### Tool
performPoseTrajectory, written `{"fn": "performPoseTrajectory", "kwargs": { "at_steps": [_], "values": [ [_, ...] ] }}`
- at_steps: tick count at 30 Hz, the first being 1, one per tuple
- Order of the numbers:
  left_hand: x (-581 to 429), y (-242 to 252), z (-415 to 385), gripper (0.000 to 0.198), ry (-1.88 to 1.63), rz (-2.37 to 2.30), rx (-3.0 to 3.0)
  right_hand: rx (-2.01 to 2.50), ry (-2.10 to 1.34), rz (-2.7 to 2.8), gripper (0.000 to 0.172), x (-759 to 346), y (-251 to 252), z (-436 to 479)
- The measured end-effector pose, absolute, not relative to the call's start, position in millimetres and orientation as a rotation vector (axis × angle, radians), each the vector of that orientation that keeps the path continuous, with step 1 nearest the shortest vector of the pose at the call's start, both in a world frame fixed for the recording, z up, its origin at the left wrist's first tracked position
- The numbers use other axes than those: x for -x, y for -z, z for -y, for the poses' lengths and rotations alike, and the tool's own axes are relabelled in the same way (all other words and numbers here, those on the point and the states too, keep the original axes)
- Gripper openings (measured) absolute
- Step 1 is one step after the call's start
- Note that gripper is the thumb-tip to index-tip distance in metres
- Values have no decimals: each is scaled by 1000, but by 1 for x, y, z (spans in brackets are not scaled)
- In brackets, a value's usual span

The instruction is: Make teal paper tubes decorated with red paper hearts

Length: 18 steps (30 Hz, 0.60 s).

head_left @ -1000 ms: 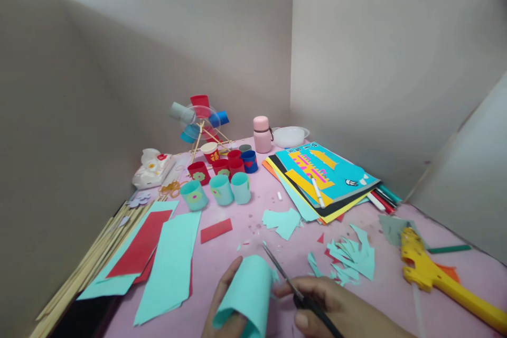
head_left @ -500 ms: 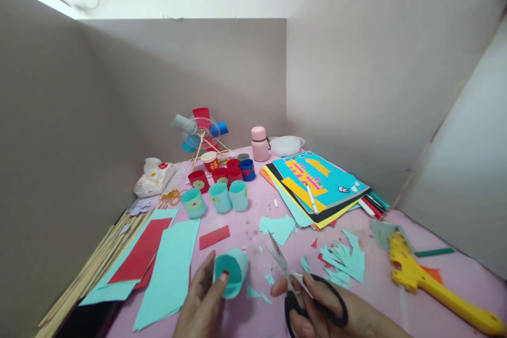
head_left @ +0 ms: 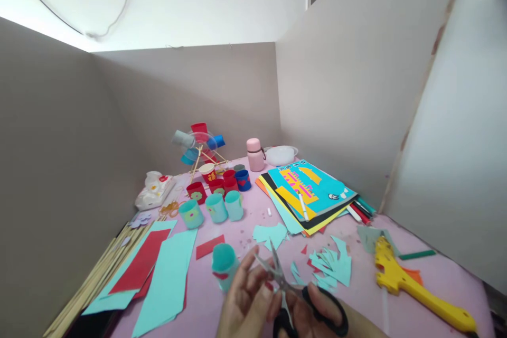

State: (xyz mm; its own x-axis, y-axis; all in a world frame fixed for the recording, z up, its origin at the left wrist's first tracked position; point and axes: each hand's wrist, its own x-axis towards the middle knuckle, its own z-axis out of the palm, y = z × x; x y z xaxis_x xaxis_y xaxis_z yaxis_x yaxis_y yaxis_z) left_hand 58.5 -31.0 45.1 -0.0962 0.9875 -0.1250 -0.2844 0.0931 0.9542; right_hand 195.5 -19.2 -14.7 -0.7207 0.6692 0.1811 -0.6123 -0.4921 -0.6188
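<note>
My right hand (head_left: 312, 314) grips black-handled scissors (head_left: 277, 272), fingers through the loops and the blades spread apart, pointing away. Beside the blades is my left hand (head_left: 251, 296), palm turned up, fingers loosely bent and apart; whether it touches the metal I cannot tell. Just left of that hand a light-teal paper cylinder (head_left: 224, 269) stands upright on the pink table, a red patch low on its front. Behind it lies a red paper strip (head_left: 209, 246). A teal paper offcut (head_left: 270, 233) lies beyond the scissor tips.
Teal sheets (head_left: 166, 280) and wooden sticks (head_left: 91, 280) lie at left. Decorated paper cups (head_left: 216, 207) stand farther back before a paper wheel (head_left: 200, 142). Right are paper scraps (head_left: 335, 264), a yellow glue gun (head_left: 420, 288) and stacked coloured paper (head_left: 312, 190). Grey partitions enclose the table.
My left hand has let go of the teal cylinder, which now stands on the table, and has moved right to the scissors. The view has tilted slightly up.
</note>
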Motion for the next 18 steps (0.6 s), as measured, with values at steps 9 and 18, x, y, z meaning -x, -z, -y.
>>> {"fn": "performPoseTrajectory", "kwargs": {
  "at_steps": [9,18],
  "values": [
    [-79,-69,13,66,-1272,-1050,-848,127,-2152,1006,57,-196,16,10],
    [-71,-90,-8,59,-1591,-1133,-821,93,-2101,956,58,-200,3,20]
  ]
}}
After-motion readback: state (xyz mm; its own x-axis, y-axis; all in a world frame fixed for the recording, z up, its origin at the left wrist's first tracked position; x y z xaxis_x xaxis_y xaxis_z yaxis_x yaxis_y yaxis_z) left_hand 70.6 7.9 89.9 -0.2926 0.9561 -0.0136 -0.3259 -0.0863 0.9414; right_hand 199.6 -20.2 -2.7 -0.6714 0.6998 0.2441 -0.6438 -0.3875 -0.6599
